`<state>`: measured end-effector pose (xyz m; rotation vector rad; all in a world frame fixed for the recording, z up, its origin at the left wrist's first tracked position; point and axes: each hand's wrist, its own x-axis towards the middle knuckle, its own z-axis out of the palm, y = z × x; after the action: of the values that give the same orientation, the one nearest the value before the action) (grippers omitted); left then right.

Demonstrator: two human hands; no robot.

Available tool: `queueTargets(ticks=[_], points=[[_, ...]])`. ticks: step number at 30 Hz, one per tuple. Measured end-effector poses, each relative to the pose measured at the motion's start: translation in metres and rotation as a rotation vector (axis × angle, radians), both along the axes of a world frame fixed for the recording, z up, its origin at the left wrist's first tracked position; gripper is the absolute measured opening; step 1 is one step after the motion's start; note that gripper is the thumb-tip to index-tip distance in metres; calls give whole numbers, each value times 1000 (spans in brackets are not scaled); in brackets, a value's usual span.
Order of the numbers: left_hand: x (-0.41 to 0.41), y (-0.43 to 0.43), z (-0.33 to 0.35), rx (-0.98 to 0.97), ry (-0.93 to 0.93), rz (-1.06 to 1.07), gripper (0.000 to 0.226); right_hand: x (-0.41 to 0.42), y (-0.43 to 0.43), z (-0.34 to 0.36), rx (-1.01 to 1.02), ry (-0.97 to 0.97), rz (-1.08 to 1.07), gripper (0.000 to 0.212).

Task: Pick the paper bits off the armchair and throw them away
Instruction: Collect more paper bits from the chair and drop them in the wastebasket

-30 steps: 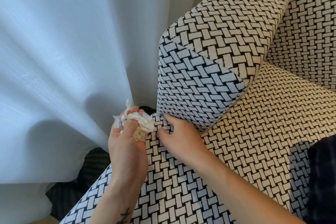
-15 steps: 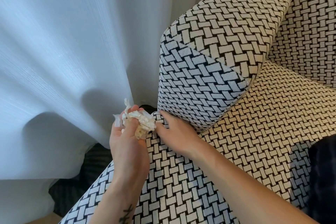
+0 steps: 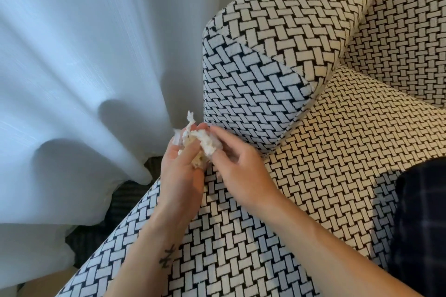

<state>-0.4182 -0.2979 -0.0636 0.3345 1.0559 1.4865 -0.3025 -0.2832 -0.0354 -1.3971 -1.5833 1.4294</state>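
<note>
Your left hand (image 3: 181, 171) grips a crumpled wad of paper bits (image 3: 204, 144) just in front of the armrest (image 3: 253, 84) of the armchair (image 3: 337, 152). Your right hand (image 3: 239, 166) pinches the wad's side nearest the armrest. A curtain (image 3: 72, 55) hangs left of the armrest; a plaid cloth (image 3: 424, 224) lies to its right.

Black-and-cream basket-weave armchair (image 3: 325, 176), white crumpled paper bits (image 3: 205, 144), pale blue-white curtain (image 3: 84, 67), dark plaid cloth (image 3: 422, 212)

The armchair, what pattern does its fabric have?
The armchair has a black-and-cream basket-weave pattern, clearest in the head view.
</note>
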Motion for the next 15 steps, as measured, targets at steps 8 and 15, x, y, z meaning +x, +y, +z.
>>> queueTargets(ticks=[8, 15], points=[[-9, 10, -2, 197, -94, -297, 32, 46, -17, 16, -144, 16, 163, 58], [25, -33, 8, 72, 51, -86, 49, 50, -40, 47, -72, -118, 246, 55]])
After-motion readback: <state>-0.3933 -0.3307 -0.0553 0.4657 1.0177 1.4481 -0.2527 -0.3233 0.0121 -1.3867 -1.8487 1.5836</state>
